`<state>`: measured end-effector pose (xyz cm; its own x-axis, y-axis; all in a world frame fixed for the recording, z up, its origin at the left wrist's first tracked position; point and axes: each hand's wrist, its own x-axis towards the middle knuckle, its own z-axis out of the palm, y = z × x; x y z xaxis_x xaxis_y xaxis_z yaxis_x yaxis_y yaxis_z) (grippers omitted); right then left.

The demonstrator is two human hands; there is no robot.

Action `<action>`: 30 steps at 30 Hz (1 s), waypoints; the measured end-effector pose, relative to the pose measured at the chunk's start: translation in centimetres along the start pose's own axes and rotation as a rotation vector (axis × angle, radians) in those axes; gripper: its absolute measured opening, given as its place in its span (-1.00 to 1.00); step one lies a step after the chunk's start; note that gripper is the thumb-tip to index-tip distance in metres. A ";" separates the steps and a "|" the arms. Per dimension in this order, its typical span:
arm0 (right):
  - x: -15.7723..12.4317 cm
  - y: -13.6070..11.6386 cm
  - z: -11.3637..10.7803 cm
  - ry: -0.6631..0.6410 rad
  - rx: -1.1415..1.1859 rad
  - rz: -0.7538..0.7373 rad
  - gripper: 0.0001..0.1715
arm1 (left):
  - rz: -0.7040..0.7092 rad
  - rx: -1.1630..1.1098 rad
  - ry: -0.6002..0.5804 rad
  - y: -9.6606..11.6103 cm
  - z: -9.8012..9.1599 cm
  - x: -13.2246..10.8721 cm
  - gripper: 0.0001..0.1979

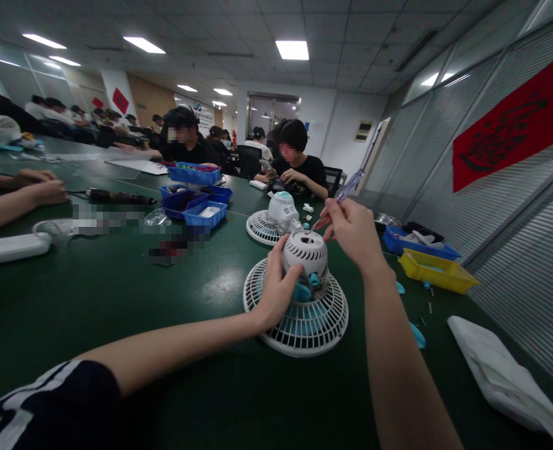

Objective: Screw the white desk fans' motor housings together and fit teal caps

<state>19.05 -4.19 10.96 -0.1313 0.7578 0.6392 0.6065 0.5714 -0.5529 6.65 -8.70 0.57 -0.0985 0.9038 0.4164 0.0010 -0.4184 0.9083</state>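
A person's left hand is wrapping itself round the rounded white back of a fan, its thumb and fingers spreading apart over the shell and gripping it. The fan is lying with its round grille flat on the dark green table, right in front of the person, its rear facing up. The right hand is pinching a slim screwdriver with a clear, purplish handle, holding it at a slant with the lower end pointing down by the far rim of the shell; from here I'm not telling whether the tip is touching.

Just beyond, a second fan is resting the same way, with small white pieces lying beside it. To the right, a yellow tray is sitting near a blue tray, while a teal piece is lying closer in. Over on the left, blue bins are clustering together, and a co-worker's hand is resting at the table. Across from us, two people in black tops are sitting at the far side.
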 end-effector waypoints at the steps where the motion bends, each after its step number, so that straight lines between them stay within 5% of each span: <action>1: 0.0 0.0 0.0 -0.007 0.013 -0.004 -0.64 | -0.001 -0.003 -0.002 0.0 0.0 0.1 -0.45; 30: -0.1 -0.2 0.0 -0.044 -0.130 -0.010 -0.67 | 0.009 -0.003 -0.015 -0.2 0.0 0.4 -0.47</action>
<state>18.95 -4.34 11.00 -0.1705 0.7672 0.6184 0.7011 0.5355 -0.4709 6.57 -8.24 0.56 -0.0835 0.9012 0.4253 -0.0013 -0.4269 0.9043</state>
